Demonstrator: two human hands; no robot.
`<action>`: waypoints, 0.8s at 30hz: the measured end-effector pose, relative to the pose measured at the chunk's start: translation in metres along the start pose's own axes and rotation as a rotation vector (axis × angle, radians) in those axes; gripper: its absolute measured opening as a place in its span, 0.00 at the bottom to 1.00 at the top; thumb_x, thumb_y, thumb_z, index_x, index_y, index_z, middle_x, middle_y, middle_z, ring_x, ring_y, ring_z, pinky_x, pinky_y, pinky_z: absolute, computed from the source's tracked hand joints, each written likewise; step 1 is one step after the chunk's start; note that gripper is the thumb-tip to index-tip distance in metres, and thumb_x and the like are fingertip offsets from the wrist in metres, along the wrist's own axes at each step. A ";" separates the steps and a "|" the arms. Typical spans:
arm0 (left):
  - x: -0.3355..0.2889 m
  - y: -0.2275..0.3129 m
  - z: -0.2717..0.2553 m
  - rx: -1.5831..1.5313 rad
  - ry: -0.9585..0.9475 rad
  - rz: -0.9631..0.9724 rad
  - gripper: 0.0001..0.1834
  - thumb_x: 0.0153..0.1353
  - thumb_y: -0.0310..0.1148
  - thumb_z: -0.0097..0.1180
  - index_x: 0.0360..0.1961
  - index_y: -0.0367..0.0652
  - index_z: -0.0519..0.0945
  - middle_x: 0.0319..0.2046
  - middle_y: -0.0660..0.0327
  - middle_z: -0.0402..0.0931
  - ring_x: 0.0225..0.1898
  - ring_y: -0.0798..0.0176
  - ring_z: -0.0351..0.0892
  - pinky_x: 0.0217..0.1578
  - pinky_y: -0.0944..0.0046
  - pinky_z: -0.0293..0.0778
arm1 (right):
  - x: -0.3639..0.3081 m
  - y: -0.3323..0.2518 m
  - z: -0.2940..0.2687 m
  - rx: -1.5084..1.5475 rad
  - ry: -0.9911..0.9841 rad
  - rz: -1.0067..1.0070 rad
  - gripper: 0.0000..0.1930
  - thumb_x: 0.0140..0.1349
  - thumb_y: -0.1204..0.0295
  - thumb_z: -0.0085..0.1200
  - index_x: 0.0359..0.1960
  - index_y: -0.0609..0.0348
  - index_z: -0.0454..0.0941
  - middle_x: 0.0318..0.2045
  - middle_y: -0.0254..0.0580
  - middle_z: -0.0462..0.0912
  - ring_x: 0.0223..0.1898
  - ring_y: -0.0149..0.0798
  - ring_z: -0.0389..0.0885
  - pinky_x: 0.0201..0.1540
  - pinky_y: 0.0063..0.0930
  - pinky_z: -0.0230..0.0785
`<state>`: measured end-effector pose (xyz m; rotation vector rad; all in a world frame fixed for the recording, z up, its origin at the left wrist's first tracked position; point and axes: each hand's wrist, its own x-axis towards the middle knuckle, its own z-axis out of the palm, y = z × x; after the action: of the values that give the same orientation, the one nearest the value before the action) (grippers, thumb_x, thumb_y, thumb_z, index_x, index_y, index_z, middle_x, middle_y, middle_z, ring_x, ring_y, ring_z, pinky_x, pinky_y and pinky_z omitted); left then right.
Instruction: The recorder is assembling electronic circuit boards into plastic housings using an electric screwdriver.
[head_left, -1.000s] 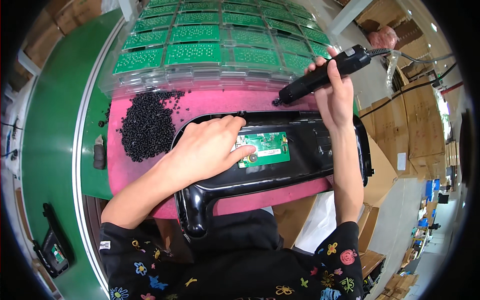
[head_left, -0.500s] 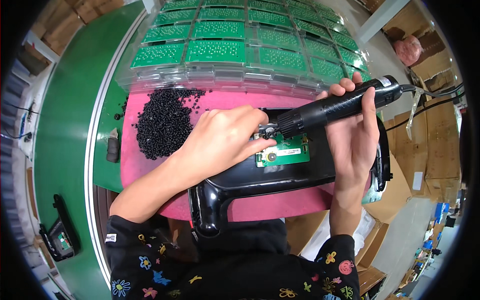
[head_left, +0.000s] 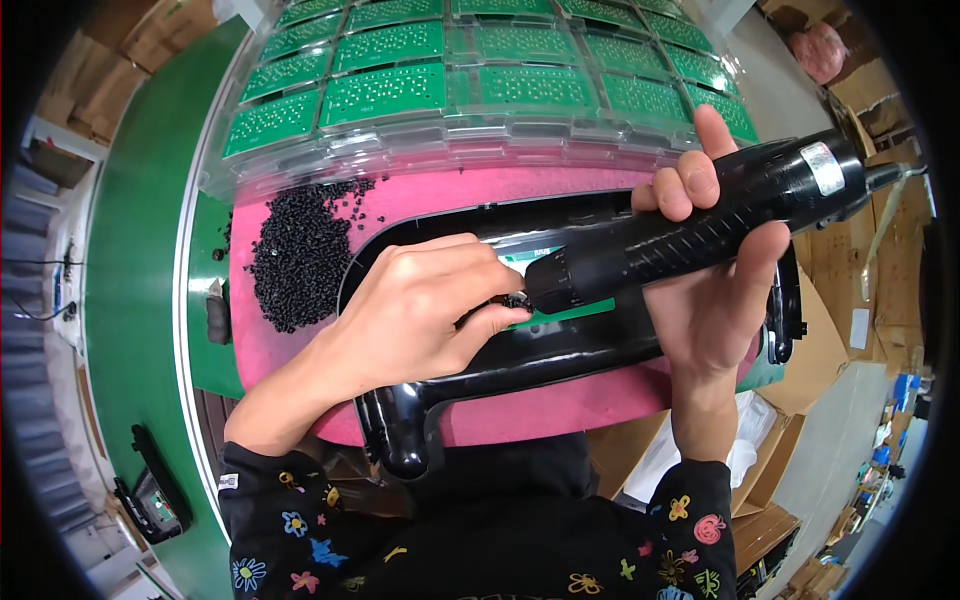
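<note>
My right hand [head_left: 710,290] holds a black corded electric screwdriver [head_left: 690,220], its fingers and thumb around the body. The tool slants, its nose pointing left. At the nose, my left hand [head_left: 425,305] has thumb and fingers pinched together on small black screws [head_left: 516,301], partly hidden. Beneath both hands lies a black plastic housing [head_left: 560,350] with a handle-like arm at its near left. Inside it sits a green circuit board [head_left: 590,309], mostly covered by the screwdriver and my left fingers. The bit tip cannot be made out.
A heap of small black screws [head_left: 300,260] lies on the pink mat [head_left: 270,350] at the left. Clear trays of green circuit boards [head_left: 390,90] stand stacked behind. A smaller black housing [head_left: 155,490] lies far left on the green table [head_left: 130,300]. Cardboard boxes [head_left: 815,350] stand at right.
The screwdriver has lifted off the board toward me, and its nose has shifted left. My left fingers have come to the nose, covering more of the board. The whole view has shifted slightly.
</note>
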<state>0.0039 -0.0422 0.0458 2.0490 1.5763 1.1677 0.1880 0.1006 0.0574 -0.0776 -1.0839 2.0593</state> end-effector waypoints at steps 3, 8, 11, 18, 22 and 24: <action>0.000 0.000 0.000 0.009 -0.015 0.024 0.12 0.45 0.24 0.73 0.28 0.35 0.80 0.23 0.57 0.77 0.24 0.54 0.75 0.23 0.58 0.71 | -0.001 0.004 0.006 -0.036 -0.085 0.011 0.51 0.63 0.41 0.57 0.76 0.59 0.44 0.41 0.32 0.72 0.47 0.36 0.71 0.63 0.40 0.63; 0.000 -0.001 -0.002 0.056 -0.049 0.046 0.12 0.42 0.23 0.72 0.27 0.36 0.80 0.22 0.59 0.76 0.23 0.55 0.75 0.24 0.58 0.71 | -0.001 0.007 0.008 0.096 -0.173 0.073 0.48 0.63 0.39 0.55 0.77 0.45 0.46 0.34 0.28 0.70 0.39 0.32 0.71 0.60 0.51 0.65; -0.002 0.001 -0.002 0.097 0.004 0.066 0.11 0.42 0.22 0.71 0.28 0.38 0.81 0.22 0.60 0.76 0.23 0.56 0.75 0.22 0.59 0.71 | -0.003 0.007 0.008 0.105 -0.125 0.022 0.40 0.68 0.46 0.54 0.75 0.47 0.51 0.34 0.26 0.69 0.37 0.30 0.70 0.57 0.47 0.65; -0.003 0.008 -0.004 0.368 0.038 0.060 0.09 0.43 0.21 0.68 0.28 0.39 0.82 0.21 0.62 0.75 0.21 0.59 0.75 0.19 0.61 0.70 | -0.006 0.007 0.014 0.011 -0.087 -0.024 0.35 0.69 0.50 0.55 0.72 0.49 0.56 0.34 0.25 0.68 0.38 0.29 0.69 0.58 0.46 0.63; -0.002 -0.003 -0.009 0.376 0.204 0.059 0.08 0.44 0.19 0.66 0.28 0.37 0.81 0.20 0.59 0.74 0.21 0.58 0.76 0.20 0.60 0.71 | -0.007 0.000 0.008 -0.067 -0.064 -0.060 0.34 0.70 0.52 0.56 0.71 0.50 0.57 0.35 0.26 0.68 0.38 0.29 0.68 0.58 0.43 0.63; -0.001 -0.004 -0.010 0.364 0.192 0.018 0.06 0.49 0.19 0.67 0.29 0.35 0.82 0.22 0.57 0.78 0.23 0.57 0.79 0.23 0.60 0.73 | -0.007 -0.003 0.005 -0.095 -0.019 -0.107 0.31 0.70 0.53 0.57 0.69 0.49 0.59 0.34 0.25 0.68 0.38 0.29 0.68 0.59 0.42 0.62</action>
<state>-0.0063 -0.0438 0.0497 2.2273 1.9913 1.1851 0.1928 0.0936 0.0605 -0.0470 -1.1719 1.9166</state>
